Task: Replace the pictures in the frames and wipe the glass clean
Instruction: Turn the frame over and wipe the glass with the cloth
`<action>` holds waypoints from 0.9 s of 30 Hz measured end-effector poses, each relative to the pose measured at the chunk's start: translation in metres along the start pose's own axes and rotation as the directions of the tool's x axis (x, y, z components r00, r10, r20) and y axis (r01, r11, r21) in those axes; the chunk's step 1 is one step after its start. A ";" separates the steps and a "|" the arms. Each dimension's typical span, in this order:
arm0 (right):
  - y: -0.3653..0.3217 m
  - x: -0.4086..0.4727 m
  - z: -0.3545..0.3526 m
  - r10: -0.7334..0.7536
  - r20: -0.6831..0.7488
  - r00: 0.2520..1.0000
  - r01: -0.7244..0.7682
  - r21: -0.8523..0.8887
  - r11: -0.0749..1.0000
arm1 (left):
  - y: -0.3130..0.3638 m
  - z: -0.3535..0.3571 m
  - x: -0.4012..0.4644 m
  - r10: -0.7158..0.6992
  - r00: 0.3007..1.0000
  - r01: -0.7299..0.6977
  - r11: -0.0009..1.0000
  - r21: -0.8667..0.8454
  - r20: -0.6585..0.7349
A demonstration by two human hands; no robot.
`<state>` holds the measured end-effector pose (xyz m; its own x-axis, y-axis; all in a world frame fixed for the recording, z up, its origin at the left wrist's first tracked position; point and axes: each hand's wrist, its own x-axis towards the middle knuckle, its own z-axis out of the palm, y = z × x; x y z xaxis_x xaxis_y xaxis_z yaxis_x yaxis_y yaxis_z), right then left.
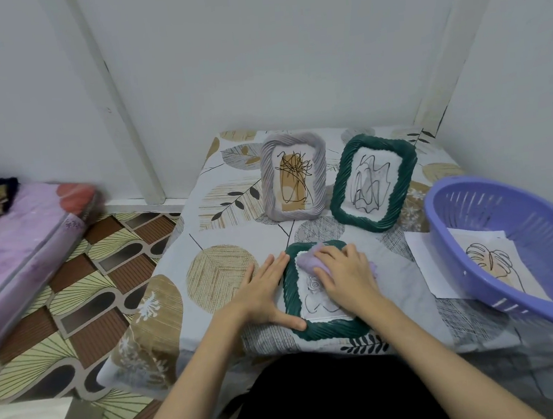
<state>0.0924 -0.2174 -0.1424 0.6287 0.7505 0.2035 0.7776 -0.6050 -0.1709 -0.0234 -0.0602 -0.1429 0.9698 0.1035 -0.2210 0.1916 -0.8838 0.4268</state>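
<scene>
A dark green twisted-rim frame [293, 303] lies flat on the patterned cloth in front of me, with a line drawing under its glass. My left hand [264, 292] rests flat along the frame's left edge, thumb against its lower corner. My right hand [346, 275] presses a lilac cloth [308, 260] onto the upper part of the glass. Behind it stand a grey frame [294, 181] and a second green frame [373, 181], each holding a line drawing.
A purple plastic basket [505, 239] sits at the right with a leaf drawing [488, 259] inside, and paper sheets [423, 263] lie under its rim. The bedding [208, 282] covers a low mattress; a pink mattress [20, 238] lies left across patterned floor.
</scene>
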 end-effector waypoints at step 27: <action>-0.005 -0.046 -0.005 -0.279 -0.036 0.960 0.281 0.148 0.948 | -0.003 0.002 0.001 0.009 1.000 -0.009 1.000 -0.006 0.005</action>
<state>0.0597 -0.2499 -0.1459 0.3864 0.8797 0.2773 0.9135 -0.3233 -0.2471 -0.0228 -0.0582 -0.1459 0.9707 0.0934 -0.2216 0.1839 -0.8820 0.4338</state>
